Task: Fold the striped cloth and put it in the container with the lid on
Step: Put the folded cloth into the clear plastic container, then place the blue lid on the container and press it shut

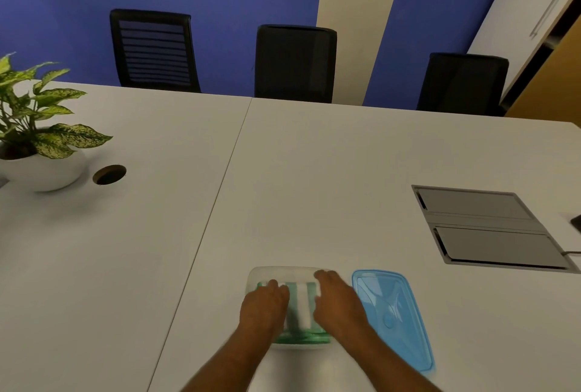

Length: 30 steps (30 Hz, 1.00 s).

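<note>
Striped cloth (300,306), folded, is pressed into the clear container (283,273) near the desk's (314,171) front edge by 2 flattened hands, left hand (264,306) and right hand (338,300), with the blue lid (393,316) lying just beside it.

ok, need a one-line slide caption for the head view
Both hands, left and right, press the folded striped cloth into the clear container; blue lid lies beside it.

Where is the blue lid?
In the head view the lid lies flat on the table, low and right of centre, just right of the right hand and the container.
</note>
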Motion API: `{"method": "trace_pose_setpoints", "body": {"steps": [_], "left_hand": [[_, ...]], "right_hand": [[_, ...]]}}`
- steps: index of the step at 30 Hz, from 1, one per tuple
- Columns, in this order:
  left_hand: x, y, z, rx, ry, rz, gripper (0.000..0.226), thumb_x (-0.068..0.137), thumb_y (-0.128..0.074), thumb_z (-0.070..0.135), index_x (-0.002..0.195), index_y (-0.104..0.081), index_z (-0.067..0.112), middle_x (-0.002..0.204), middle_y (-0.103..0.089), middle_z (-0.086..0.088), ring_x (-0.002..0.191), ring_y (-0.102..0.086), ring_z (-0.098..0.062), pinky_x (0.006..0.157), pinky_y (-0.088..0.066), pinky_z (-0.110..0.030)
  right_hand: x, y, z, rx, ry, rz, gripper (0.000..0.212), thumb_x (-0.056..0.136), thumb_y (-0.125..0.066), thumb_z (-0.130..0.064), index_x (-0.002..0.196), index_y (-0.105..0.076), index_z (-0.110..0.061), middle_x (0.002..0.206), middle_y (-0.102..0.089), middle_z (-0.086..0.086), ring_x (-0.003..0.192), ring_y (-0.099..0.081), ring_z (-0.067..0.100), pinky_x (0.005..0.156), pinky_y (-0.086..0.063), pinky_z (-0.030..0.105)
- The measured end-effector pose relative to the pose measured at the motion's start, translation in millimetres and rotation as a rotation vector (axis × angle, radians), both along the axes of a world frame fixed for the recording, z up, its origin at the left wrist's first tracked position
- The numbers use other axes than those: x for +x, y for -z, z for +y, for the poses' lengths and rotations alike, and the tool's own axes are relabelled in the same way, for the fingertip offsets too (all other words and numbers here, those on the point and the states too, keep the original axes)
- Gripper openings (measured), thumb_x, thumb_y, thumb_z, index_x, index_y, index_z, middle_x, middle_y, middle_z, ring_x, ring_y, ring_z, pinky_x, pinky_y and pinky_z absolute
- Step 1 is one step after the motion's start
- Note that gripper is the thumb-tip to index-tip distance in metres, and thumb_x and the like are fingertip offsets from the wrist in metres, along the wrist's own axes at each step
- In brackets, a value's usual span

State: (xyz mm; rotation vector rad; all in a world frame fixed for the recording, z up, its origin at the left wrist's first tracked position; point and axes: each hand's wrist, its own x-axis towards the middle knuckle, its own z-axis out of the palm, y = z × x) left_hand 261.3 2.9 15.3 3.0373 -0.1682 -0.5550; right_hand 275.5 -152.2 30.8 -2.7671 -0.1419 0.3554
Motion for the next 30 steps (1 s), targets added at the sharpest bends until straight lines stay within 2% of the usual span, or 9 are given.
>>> {"method": "trace_pose_setpoints", "body": {"steps": [3,6,9,12,15,19,23,25,30], "left_hand": [[7.3,-13.0,-15.6,-0.168,0.003,-0.081,0.043,0.088,-0.062,0.022,0.129,-0.048,0.020,0.124,-0.058,-0.004,0.109,-0.057,-0.024,0.086,-0.047,-0.034],[9.5,-21.7,-42.0,-0.596,-0.141,-0.149,0.043,0.091,-0.062,0.035,0.131,-0.052,0.024,0.126,-0.060,0.003,0.115,-0.053,-0.016,0.092,-0.041,-0.026],[7.7,-28.1,-81.5,-0.999,-0.311,-0.059,0.051,0.086,-0.072,0.036,0.131,-0.052,0.021,0.123,-0.061,0.002,0.111,-0.057,-0.014,0.090,-0.044,-0.022],[2.1,-27.0,-120.9,-1.191,-0.453,0.124,0.066,0.084,-0.073,0.042,0.139,-0.043,0.023,0.133,-0.053,0.000,0.118,-0.052,-0.013,0.093,-0.044,-0.023],[-7.3,-19.7,-151.5,-1.250,-0.486,0.300,0.084,0.083,-0.071,0.050,0.150,-0.027,0.025,0.151,-0.037,0.000,0.126,-0.043,-0.011,0.094,-0.043,-0.017],[-14.7,-2.4,-175.8,-1.174,-0.529,0.386,0.100,0.080,-0.072,0.053,0.155,-0.017,0.018,0.159,-0.026,-0.002,0.143,-0.031,-0.019,0.114,-0.032,-0.034],[-19.5,12.1,-183.4,-1.061,-0.669,0.417,0.102,0.074,-0.075,0.056,0.152,-0.021,0.018,0.153,-0.030,-0.006,0.140,-0.034,-0.026,0.113,-0.035,-0.041],[-21.3,16.8,-185.1,-1.085,-0.739,0.434,0.102,0.072,-0.077,0.053,0.151,-0.023,0.017,0.149,-0.037,-0.006,0.135,-0.039,-0.027,0.111,-0.038,-0.042],[-22.3,19.1,-189.7,-1.213,-0.815,0.451,0.100,0.070,-0.082,0.044,0.149,-0.027,0.014,0.144,-0.042,-0.005,0.126,-0.050,-0.022,0.105,-0.046,-0.037]], "right_hand": [[3.3,-10.3,-30.4,0.280,0.201,-0.187,0.032,0.089,-0.059,-0.017,0.121,-0.060,-0.023,0.121,-0.065,-0.001,0.099,-0.064,0.021,0.089,-0.050,0.033],[5.6,-9.5,-73.8,0.466,0.402,-0.276,0.024,0.087,-0.065,-0.009,0.109,-0.066,-0.016,0.108,-0.072,0.002,0.080,-0.065,0.018,0.078,-0.049,0.030],[2.9,6.0,-118.4,0.482,0.607,-0.213,0.023,0.087,-0.065,-0.007,0.108,-0.067,-0.014,0.111,-0.072,0.005,0.094,-0.066,0.025,0.086,-0.050,0.033],[-7.0,27.2,-155.7,0.461,0.752,-0.095,0.026,0.088,-0.064,-0.011,0.114,-0.066,-0.014,0.116,-0.071,0.007,0.108,-0.064,0.028,0.095,-0.049,0.039],[-21.3,45.7,-182.5,0.385,0.796,-0.020,0.031,0.087,-0.066,-0.013,0.118,-0.065,-0.009,0.118,-0.070,0.013,0.110,-0.063,0.033,0.097,-0.047,0.041],[-34.7,63.8,-200.3,0.354,0.844,0.074,0.039,0.087,-0.067,-0.016,0.125,-0.062,-0.005,0.121,-0.068,0.018,0.114,-0.061,0.035,0.098,-0.044,0.039],[-38.2,74.6,-207.3,0.311,0.867,0.165,0.048,0.089,-0.065,-0.023,0.131,-0.057,-0.002,0.127,-0.066,0.018,0.121,-0.058,0.034,0.101,-0.042,0.036],[-39.0,78.6,-207.9,0.302,0.865,0.195,0.046,0.089,-0.063,-0.025,0.128,-0.059,-0.003,0.126,-0.067,0.017,0.119,-0.059,0.033,0.100,-0.043,0.035],[-40.7,82.6,-204.4,0.279,0.811,0.192,0.035,0.087,-0.065,-0.026,0.114,-0.066,-0.004,0.108,-0.072,0.014,0.102,-0.065,0.032,0.077,-0.043,0.031]]}}
